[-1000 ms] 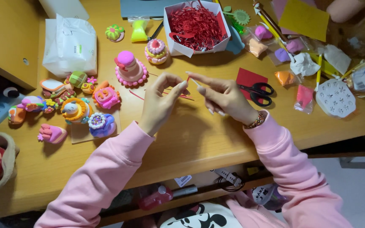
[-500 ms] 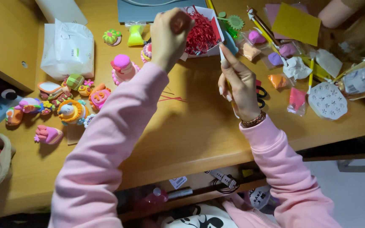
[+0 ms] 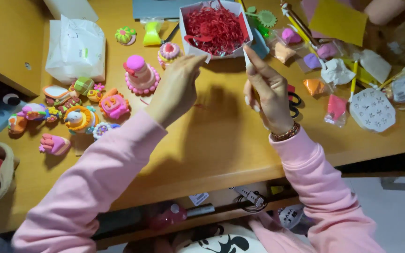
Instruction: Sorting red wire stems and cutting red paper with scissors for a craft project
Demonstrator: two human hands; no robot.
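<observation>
1. Just in front of the white box of red paper shreds (image 3: pixel 215 28), both hands are up off the wooden desk (image 3: pixel 221 140). Half a second ago the left hand was reaching right into that box; now it's pulled back toward the box's near-left corner, so it looks like it grabbed some filler or is coming back from a grab.
2. Left hand (image 3: pixel 176 89): fingers bunched together, tips pointing at the box's front edge. Can't really tell if there's a shred pinched in there, nothing red shows between the fingertips.
3. Right hand (image 3: pixel 268 91): held upright just in front of the box's near-right corner, index finger stretched up with the tip touching or nearly touching that corner, other fingers curled in. It seems to hold something small and pale at the fingertip, too tiny to name. It has hardly moved compared with a moment ago.
4. Left of the box sits a pink tiered clay cake (image 3: pixel 139 75), with a cluster of colourful clay figures (image 3: pixel 78 117) further left. Scissors (image 3: pixel 294 103) peek out from behind the right hand.
</observation>
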